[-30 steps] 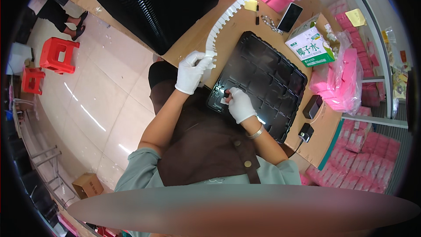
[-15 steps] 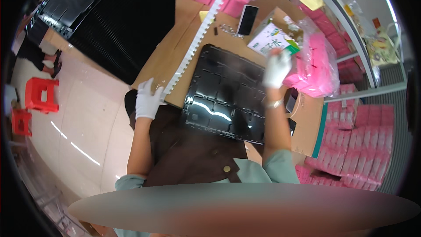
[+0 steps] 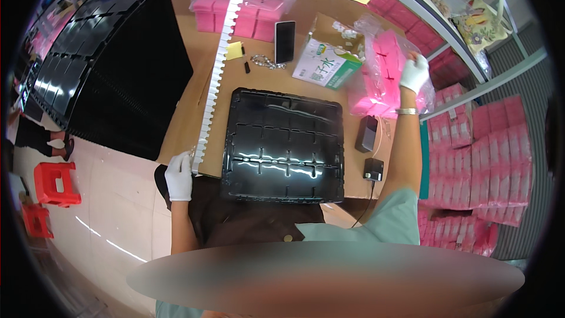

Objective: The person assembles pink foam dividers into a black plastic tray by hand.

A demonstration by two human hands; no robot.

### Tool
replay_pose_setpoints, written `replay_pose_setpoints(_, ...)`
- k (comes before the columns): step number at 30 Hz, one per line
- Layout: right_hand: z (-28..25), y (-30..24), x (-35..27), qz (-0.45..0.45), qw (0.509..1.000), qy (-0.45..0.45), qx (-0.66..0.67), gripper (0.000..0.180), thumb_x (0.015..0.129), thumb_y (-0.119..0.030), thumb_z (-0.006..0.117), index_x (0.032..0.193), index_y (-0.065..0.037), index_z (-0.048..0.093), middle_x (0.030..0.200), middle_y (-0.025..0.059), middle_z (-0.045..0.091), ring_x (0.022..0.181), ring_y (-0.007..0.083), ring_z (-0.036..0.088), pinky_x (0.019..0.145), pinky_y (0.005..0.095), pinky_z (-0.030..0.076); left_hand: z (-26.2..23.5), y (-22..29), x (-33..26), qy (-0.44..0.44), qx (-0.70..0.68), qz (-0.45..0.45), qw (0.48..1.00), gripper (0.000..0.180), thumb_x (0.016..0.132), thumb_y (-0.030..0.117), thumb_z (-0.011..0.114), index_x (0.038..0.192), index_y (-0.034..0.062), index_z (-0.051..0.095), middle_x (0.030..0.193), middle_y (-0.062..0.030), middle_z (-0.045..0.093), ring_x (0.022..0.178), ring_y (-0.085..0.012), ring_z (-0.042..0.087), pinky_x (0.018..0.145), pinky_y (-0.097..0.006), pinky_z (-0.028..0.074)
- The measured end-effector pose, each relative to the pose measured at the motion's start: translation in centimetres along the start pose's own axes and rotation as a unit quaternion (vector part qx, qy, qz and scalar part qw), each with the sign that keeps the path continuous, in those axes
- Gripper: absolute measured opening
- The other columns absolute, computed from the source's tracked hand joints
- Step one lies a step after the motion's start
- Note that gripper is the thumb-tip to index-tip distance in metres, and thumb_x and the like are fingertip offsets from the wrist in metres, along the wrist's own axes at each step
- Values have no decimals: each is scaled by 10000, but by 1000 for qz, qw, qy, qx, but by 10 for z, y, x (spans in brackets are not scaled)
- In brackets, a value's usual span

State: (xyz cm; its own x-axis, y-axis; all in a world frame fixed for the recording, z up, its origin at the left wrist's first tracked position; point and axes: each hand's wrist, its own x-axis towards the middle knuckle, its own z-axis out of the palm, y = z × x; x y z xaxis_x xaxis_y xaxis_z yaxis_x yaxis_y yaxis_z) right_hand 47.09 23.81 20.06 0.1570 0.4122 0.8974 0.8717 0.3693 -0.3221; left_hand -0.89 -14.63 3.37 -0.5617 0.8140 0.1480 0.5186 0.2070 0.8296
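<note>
I should keep the white strip (image 3: 215, 76), top edge to centre-left, flat: left hand (image 3: 179, 178) half-curled at its end, right hand (image 3: 414, 74) half-curled by pink bundle (image 3: 385, 73), frame right; can't tell either grip.

Left hand (image 3: 179, 178) at white strip (image 3: 215, 78); right hand (image 3: 414, 74) by pink packs (image 3: 386, 73).

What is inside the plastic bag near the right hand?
Pink blocks show through the clear plastic bag. The gloved right hand hides part of the bag, and anything beneath the visible blocks is covered.
</note>
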Motion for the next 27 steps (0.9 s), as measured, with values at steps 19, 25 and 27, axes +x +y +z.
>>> replay_pose_setpoints(19, -85, 36, -29, 253, 917, -131, 279, 161, 839, -162, 617, 828, -1, 617, 722, -42, 523, 668, 68, 447, 626, 215, 376, 97, 127, 10, -335, -340, -57, 877, 236, 901, 107, 499, 1090, -4, 588, 895, -57, 626, 685, -86, 563, 659, -221, 483)
replay_pose_setpoints(25, -135, -59, -78, 311, 820, -242, 414, 162, 853, -201, 627, 847, -43, 596, 755, -57, 512, 701, 45, 427, 643, 196, 352, 203, 204, 17, -490, -477, -47, 728, 463, 944, 271, 469, 1301, -13, 389, 1206, -144, 524, 1080, -206, 531, 873, -324, 462)
replay_pose_setpoints(27, -143, -95, -96, 312, 811, -219, 444, 162, 852, -211, 631, 851, -53, 594, 760, -63, 517, 708, 43, 434, 656, 199, 359, 228, 231, 29, -539, -542, -253, 593, 509, 947, 317, 452, 1325, -9, 353, 1221, -137, 508, 1106, -210, 504, 902, -340, 445)
